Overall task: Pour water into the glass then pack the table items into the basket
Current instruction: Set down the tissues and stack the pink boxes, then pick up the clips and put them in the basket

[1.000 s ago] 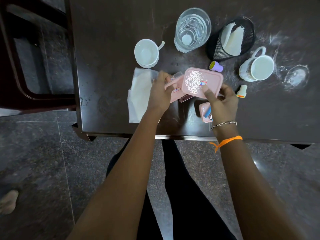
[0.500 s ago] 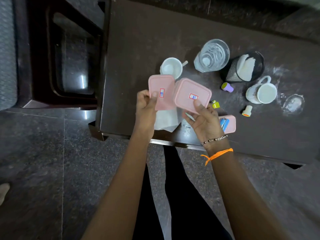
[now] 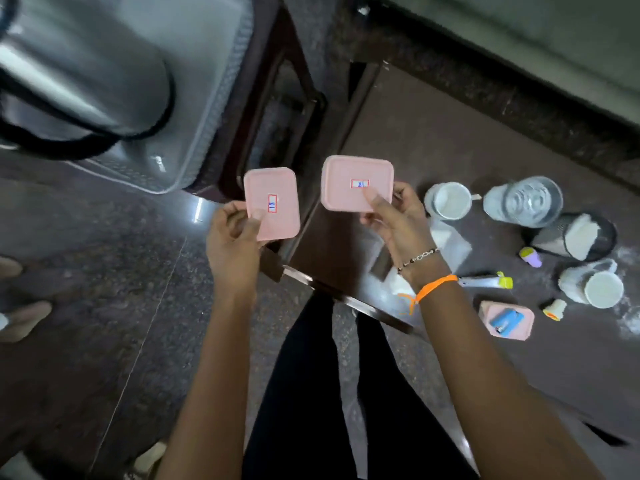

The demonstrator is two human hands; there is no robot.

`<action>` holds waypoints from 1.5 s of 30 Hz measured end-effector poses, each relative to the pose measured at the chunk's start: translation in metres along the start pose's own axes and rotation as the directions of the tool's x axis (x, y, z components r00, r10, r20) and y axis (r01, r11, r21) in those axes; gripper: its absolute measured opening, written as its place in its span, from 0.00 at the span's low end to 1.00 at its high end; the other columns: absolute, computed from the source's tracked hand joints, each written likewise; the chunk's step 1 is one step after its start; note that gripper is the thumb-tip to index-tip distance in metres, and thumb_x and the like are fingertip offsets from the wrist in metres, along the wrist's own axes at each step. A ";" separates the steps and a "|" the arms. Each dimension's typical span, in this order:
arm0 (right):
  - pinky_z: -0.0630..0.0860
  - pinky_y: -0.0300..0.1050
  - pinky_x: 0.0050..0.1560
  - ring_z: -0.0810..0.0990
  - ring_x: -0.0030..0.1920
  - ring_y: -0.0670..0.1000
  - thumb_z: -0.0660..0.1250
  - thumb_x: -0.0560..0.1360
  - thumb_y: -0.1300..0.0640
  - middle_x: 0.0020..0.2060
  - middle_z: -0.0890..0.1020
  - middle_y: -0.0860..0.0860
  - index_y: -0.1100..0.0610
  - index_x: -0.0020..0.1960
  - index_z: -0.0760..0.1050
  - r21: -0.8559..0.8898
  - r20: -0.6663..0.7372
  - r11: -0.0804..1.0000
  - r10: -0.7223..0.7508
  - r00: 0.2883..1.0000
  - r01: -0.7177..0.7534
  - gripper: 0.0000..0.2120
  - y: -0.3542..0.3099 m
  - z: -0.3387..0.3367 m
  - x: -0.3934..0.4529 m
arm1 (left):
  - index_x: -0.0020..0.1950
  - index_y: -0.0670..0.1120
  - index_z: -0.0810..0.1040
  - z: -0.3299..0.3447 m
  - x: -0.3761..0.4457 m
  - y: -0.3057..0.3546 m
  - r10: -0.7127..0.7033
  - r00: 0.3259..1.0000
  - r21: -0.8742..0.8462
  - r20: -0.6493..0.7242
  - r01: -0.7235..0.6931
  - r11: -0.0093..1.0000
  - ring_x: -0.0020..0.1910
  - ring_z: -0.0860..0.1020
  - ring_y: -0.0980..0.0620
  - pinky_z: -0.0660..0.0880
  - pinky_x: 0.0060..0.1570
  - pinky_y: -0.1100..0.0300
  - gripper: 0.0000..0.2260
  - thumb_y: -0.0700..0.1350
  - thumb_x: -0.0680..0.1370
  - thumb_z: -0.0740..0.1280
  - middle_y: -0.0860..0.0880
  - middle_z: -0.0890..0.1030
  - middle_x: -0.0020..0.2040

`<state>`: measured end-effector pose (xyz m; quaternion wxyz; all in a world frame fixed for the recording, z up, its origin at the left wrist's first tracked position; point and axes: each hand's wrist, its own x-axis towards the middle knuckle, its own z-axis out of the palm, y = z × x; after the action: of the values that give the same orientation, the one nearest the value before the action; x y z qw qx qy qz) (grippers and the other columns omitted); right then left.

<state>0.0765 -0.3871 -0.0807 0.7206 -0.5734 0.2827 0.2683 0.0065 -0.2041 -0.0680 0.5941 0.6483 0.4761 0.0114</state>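
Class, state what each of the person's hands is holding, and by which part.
Left hand: a pink container, by its near edge. Right hand: another pink container, by its near edge.

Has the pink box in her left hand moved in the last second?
Yes. The left hand has carried its pink box left, off the table edge, toward the clear basket.

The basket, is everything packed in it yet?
Not yet. The glass already looks to have water in it. Each hand holds a pink box: left hand, right hand, lifted toward the clear basket on the left. Two white cups, the mesh holder and small bits remain on the table.
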 end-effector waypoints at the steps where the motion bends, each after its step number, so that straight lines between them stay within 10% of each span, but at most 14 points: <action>1: 0.77 0.36 0.35 0.76 0.37 0.48 0.65 0.75 0.65 0.42 0.78 0.50 0.54 0.45 0.67 -0.044 0.033 0.998 -0.037 0.999 0.039 0.08 -0.009 0.020 0.006 | 0.47 0.50 0.73 -0.014 0.009 0.010 0.040 0.997 0.048 -0.063 -0.037 0.998 0.47 0.80 0.55 0.78 0.42 0.60 0.06 0.39 0.76 0.65 0.49 0.81 0.49; 7: 0.79 0.36 0.36 0.77 0.40 0.48 0.67 0.74 0.63 0.40 0.76 0.54 0.52 0.38 0.64 -0.347 0.152 0.889 -0.261 0.953 0.299 0.13 -0.046 0.134 0.041 | 0.54 0.39 0.76 -0.069 0.078 0.052 0.284 0.927 0.386 -0.246 -0.175 0.906 0.46 0.76 0.53 0.69 0.43 0.66 0.09 0.40 0.76 0.66 0.46 0.80 0.50; 10: 0.77 0.50 0.50 0.76 0.45 0.53 0.69 0.73 0.61 0.40 0.76 0.54 0.50 0.36 0.63 -0.496 0.190 0.790 -0.305 0.933 0.359 0.16 -0.049 0.175 0.061 | 0.56 0.39 0.75 -0.072 0.116 0.057 0.272 0.932 0.490 -0.240 -0.125 0.863 0.52 0.78 0.45 0.67 0.48 0.58 0.09 0.39 0.76 0.63 0.42 0.81 0.53; 15: 0.68 0.40 0.50 0.77 0.48 0.54 0.66 0.74 0.58 0.44 0.81 0.56 0.60 0.48 0.73 -0.748 0.335 0.497 -0.290 0.896 0.440 0.06 -0.042 0.214 0.085 | 0.57 0.39 0.74 -0.075 0.157 0.050 0.169 0.970 0.617 -0.174 -0.027 0.786 0.57 0.75 0.42 0.67 0.50 0.55 0.11 0.36 0.76 0.58 0.41 0.80 0.56; 28: 0.73 0.48 0.56 0.76 0.58 0.61 0.57 0.74 0.68 0.55 0.80 0.61 0.61 0.55 0.77 -0.891 0.446 0.012 -0.164 0.880 0.454 0.14 -0.003 0.259 0.093 | 0.56 0.37 0.80 -0.096 0.174 0.060 -0.019 0.999 0.281 0.037 0.007 0.960 0.42 0.76 0.53 0.72 0.43 0.63 0.15 0.31 0.73 0.60 0.40 0.81 0.48; 39: 0.66 0.40 0.67 0.75 0.64 0.54 0.54 0.75 0.71 0.62 0.79 0.56 0.59 0.63 0.75 -0.755 0.517 0.314 -0.258 0.817 0.576 0.21 -0.014 0.217 0.069 | 0.64 0.41 0.75 -0.081 0.102 0.053 0.286 0.923 0.475 -0.258 -0.137 0.869 0.59 0.75 0.52 0.66 0.51 0.70 0.19 0.34 0.75 0.56 0.42 0.79 0.62; 45: 0.67 0.25 0.46 0.81 0.50 0.56 0.59 0.71 0.73 0.47 0.84 0.60 0.65 0.46 0.81 -0.708 0.235 0.565 -0.377 0.896 0.423 0.13 0.015 0.078 0.009 | 0.54 0.40 0.79 -0.019 0.012 0.023 0.385 0.921 0.414 0.056 -0.373 0.830 0.45 0.75 0.67 0.64 0.45 0.82 0.12 0.33 0.75 0.60 0.46 0.80 0.53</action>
<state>0.0798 -0.3073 -0.0832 0.4719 -0.8572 -0.0100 0.2060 0.0163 -0.1786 -0.0514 0.4205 0.8410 0.3384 0.0367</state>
